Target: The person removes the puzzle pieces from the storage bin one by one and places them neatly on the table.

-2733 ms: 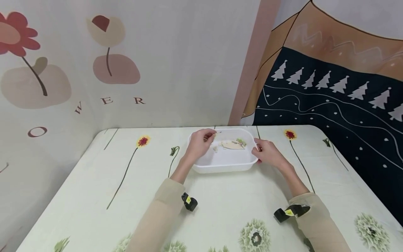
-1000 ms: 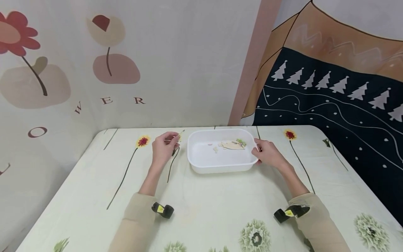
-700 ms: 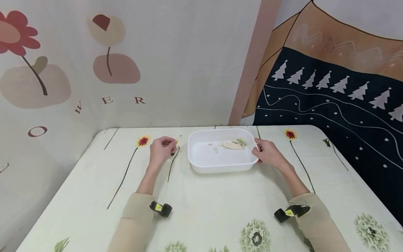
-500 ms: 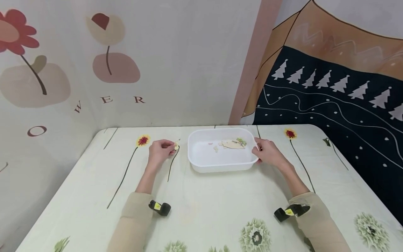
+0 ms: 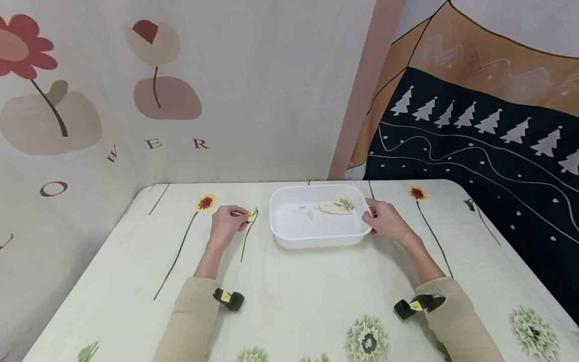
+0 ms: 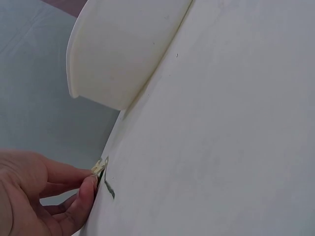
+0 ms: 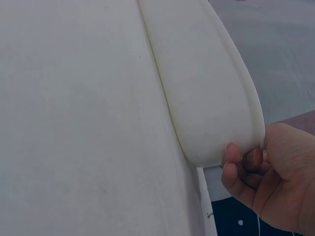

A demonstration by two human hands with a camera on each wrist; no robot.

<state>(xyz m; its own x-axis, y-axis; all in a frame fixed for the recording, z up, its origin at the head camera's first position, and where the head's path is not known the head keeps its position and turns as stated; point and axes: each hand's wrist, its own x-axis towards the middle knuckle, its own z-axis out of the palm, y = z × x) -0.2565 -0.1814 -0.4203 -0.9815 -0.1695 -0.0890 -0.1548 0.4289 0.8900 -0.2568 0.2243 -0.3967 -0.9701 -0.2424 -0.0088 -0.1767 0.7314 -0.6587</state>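
Note:
My left hand (image 5: pixel 226 223) pinches a small, flat, pale-yellow piece (image 5: pixel 252 215) between thumb and fingers, low over the table to the left of a white plastic tray (image 5: pixel 323 242). In the left wrist view the yellowish piece (image 6: pixel 97 168) shows at the fingertips, close to the cloth; its exact kind I cannot tell. At the tray's right end my right hand (image 5: pixel 386 219) grips the rim, with curled fingers under its edge in the right wrist view. Inside lie a beige flat piece (image 5: pixel 333 208), a green bit (image 5: pixel 347 203) and a small pale piece (image 5: pixel 309 214).
A pale cloth (image 5: pixel 307 296) with printed flowers covers the table. Behind it hangs a light curtain (image 5: pixel 262 100), with a dark tree-patterned cloth (image 5: pixel 470 141) at the right. A black camera (image 5: pixel 229 299) sits on the left wrist and another black camera (image 5: pixel 418 305) on the right.
My left hand has come out of the tray to the left with the small yellow piece, then sunk toward the cloth. The right hand and the tray stay where they were.

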